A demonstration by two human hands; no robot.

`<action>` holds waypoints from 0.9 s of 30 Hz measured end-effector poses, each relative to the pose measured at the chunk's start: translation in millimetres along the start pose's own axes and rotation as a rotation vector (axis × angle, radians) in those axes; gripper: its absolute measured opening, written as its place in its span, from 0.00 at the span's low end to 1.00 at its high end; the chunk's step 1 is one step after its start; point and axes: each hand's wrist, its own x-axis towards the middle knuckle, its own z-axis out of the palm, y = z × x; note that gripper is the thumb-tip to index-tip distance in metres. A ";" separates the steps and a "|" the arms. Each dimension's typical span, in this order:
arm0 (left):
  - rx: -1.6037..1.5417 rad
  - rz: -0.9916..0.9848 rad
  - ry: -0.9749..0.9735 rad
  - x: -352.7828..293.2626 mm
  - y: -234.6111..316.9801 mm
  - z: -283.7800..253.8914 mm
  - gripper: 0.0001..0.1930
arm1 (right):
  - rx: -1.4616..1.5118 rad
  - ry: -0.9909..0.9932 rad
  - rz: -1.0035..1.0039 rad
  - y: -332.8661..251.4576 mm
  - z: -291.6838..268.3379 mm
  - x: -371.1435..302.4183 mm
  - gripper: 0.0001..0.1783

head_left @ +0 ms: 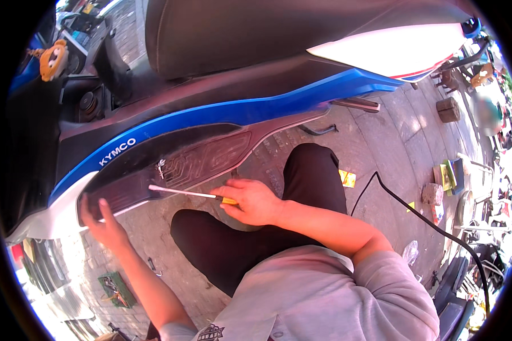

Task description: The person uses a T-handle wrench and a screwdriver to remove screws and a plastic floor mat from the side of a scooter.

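A blue, white and dark scooter [256, 106] stretches across the view in front of me. My right hand [255, 202] is closed around the yellow-and-black handle of a screwdriver [182, 191], its shaft pointing left over the edge of the dark footboard [210, 156]. Several small shiny metal pieces, probably screws, lie in a little heap [161, 168] on that footboard, beyond the screwdriver's tip. At the footboard's left end, next to the white panel [62, 213], my left hand [109, 228] holds nothing, fingers apart. Whether its fingertips touch the panel I cannot tell.
The scooter's seat [227, 34] overhangs the far side. On the paving at lower left sits a green tray [105, 279] with tools. A black cable [424, 220] curves along the right, near a wooden stump [448, 109] and a yellow packet [347, 178].
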 end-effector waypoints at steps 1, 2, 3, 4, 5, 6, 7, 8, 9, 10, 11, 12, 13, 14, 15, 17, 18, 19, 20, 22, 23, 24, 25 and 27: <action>-0.380 -0.232 -0.137 -40.7 21.0 14.5 0.31 | -0.002 -0.011 -0.030 -4.5 0.5 1.7 0.24; -0.720 -0.379 -0.283 -78.3 33.3 26.9 0.33 | -0.004 -0.028 -0.070 -5.1 5.8 2.6 0.24; -1.051 -0.530 -0.434 -106.6 51.0 34.2 0.35 | 0.002 -0.048 -0.110 -7.7 12.8 2.7 0.24; -1.212 -0.754 -0.475 -126.2 83.7 43.6 0.31 | -0.018 -0.052 -0.165 -9.2 18.8 1.5 0.23; -1.369 -0.982 -0.507 -138.3 104.9 49.1 0.28 | -0.040 -0.062 -0.226 -9.8 25.5 0.6 0.23; -1.428 -1.028 -0.495 -146.1 100.7 49.2 0.26 | 0.008 -0.112 -0.226 -12.1 32.9 1.1 0.22; -1.488 -1.075 -0.483 -157.4 89.2 51.0 0.25 | -0.028 -0.123 -0.295 -9.3 34.7 -0.2 0.22; -1.552 -1.117 -0.470 -164.0 79.7 50.7 0.27 | -0.068 -0.133 -0.368 -6.7 31.7 1.5 0.23; -1.530 -1.206 -0.426 -161.6 74.1 45.4 0.27 | -0.110 -0.140 -0.439 -6.1 24.9 4.8 0.23; -1.505 -1.295 -0.385 -156.1 66.9 38.4 0.28 | -0.077 -0.178 -0.426 -6.6 18.6 7.0 0.23; -1.475 -1.381 -0.344 -151.5 58.2 31.1 0.29 | -0.106 -0.086 -0.489 -5.0 10.5 13.7 0.23; -1.549 -1.374 -0.408 -151.7 44.7 24.8 0.29 | -0.135 0.007 -0.548 -1.1 2.4 23.1 0.22; -1.614 -1.370 -0.470 -155.2 27.8 16.4 0.29 | -0.157 0.102 -0.605 2.7 -3.5 33.2 0.22; -1.681 -1.364 -0.536 -160.4 15.1 11.5 0.30 | -0.213 0.226 -0.688 7.6 -11.0 46.4 0.24; -1.705 -1.333 -0.593 -167.9 3.8 11.1 0.30 | -0.252 0.230 -0.736 10.6 -21.3 59.0 0.24; -1.754 -1.265 -0.698 -182.1 -13.3 14.1 0.30 | -0.328 0.232 -0.838 14.6 -40.7 81.6 0.26; -1.802 -1.268 -0.704 -180.3 -12.7 18.5 0.30 | -0.377 0.247 -0.872 21.8 -45.5 90.4 0.26; -1.804 -1.272 -0.707 -178.8 -11.8 23.0 0.29 | -0.427 0.261 -0.905 29.0 -49.9 98.1 0.25; -1.807 -1.277 -0.707 -177.6 -9.2 28.0 0.29 | -0.477 0.273 -0.940 38.3 -54.1 103.9 0.25; -1.790 -1.286 -0.718 -176.7 -6.5 32.8 0.29 | -0.589 0.220 -0.982 56.1 -64.4 111.9 0.25; -1.774 -1.288 -0.732 -176.7 -7.6 36.4 0.29 | -0.647 0.192 -1.006 66.4 -70.4 116.4 0.25; -1.752 -1.290 -0.735 -177.1 -8.7 34.3 0.29 | -0.681 0.092 -0.995 75.9 -75.7 119.4 0.27; -1.764 -1.298 -0.751 -178.5 -10.0 33.0 0.29 | -0.726 0.010 -0.983 85.7 -82.3 122.7 0.29; -1.795 -1.296 -0.742 -181.7 -8.4 31.2 0.29 | -0.919 -0.068 -0.943 119.7 -99.9 131.4 0.34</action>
